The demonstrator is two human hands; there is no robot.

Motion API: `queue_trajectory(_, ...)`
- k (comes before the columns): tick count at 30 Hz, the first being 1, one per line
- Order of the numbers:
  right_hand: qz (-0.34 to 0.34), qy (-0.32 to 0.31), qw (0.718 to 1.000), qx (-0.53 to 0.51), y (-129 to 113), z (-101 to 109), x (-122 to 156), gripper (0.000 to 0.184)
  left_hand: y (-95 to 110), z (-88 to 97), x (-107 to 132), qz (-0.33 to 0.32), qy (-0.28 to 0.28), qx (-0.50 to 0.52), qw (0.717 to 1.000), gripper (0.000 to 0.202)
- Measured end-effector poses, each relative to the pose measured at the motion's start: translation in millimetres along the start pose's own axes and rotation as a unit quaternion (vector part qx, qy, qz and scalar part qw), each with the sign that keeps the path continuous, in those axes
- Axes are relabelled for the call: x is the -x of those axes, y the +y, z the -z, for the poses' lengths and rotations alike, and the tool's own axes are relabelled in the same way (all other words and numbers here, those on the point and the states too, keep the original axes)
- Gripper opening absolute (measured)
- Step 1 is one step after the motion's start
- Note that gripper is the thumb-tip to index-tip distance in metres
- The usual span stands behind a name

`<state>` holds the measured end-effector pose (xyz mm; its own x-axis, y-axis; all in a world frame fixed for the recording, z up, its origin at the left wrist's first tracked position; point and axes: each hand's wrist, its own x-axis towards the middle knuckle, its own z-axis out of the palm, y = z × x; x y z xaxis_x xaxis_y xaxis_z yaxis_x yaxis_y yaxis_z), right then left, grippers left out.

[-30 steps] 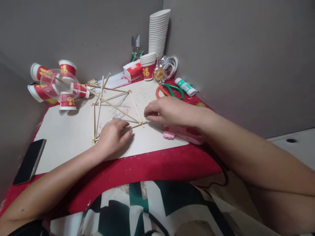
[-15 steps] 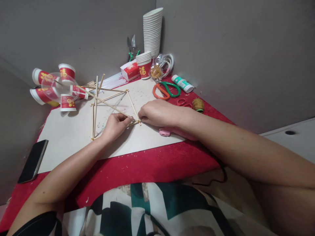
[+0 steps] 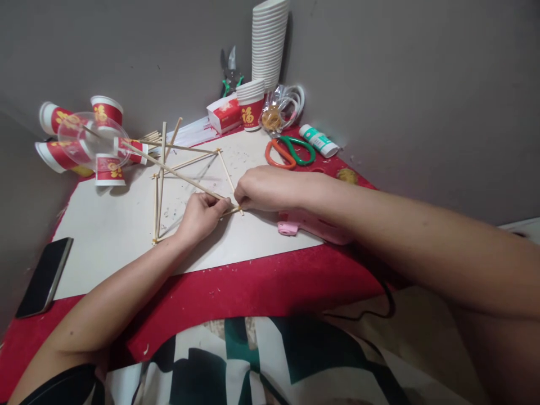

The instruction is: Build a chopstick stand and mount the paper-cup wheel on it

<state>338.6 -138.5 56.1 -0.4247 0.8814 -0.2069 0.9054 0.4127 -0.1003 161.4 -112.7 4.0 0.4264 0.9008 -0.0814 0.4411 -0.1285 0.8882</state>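
Note:
A frame of thin wooden sticks (image 3: 156, 208) stands on the white board, its joints bound with something yellowish. My left hand (image 3: 202, 215) is closed in a pinch on the lower end of a long slanting wooden stick (image 3: 177, 174), at the frame's near right corner. At that same corner my right hand (image 3: 264, 188) has its fingers pressed together; what lies between them is hidden. The slanting stick reaches up left to a clear plastic disc (image 3: 93, 138) ringed by several red-and-white paper cups (image 3: 110, 170). Under my right forearm lies a pink glue gun (image 3: 289, 227), partly covered.
Orange-and-green-handled scissors (image 3: 299, 151), a white-and-green tube (image 3: 319, 140), a bag of rubber bands (image 3: 272, 117) and a tall cup stack (image 3: 269, 48) stand to the back right. Pruning shears (image 3: 230, 73) lean on the wall. A phone (image 3: 44, 278) lies at left.
The camera view has shifted slightly, so the surroundings sit a little differently. Both hands stay at the same corner, and my right forearm now covers more of the yellow spool.

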Motion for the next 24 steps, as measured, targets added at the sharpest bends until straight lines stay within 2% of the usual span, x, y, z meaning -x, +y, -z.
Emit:
queue_trajectory(6,-0.021,-0.043,0.999,0.022,-9,10,-6,0.026,-3,-1.2,0,-0.006,-0.009,0.009,1.0,0.024)
queue_trajectory(13,-0.002,-0.021,1.0,-0.012,-1,0,-6,0.025,-7,-4.0,1,-0.012,0.012,-0.031,0.999,0.024)
queue_trajectory(16,-0.001,-0.012,0.999,-0.045,0,-6,-4,0.024,-7,-1.6,2,-0.021,-0.011,-0.041,0.999,0.028)
queue_trajectory(20,-0.003,0.0,0.998,-0.056,1,-14,-1,0.022,-2,11.9,12,-0.032,-0.052,-0.036,0.997,0.024)
queue_trajectory(24,0.015,0.004,0.996,-0.086,14,-21,6,0.023,6,42.1,36,-0.043,-0.03,-0.049,0.997,0.018)
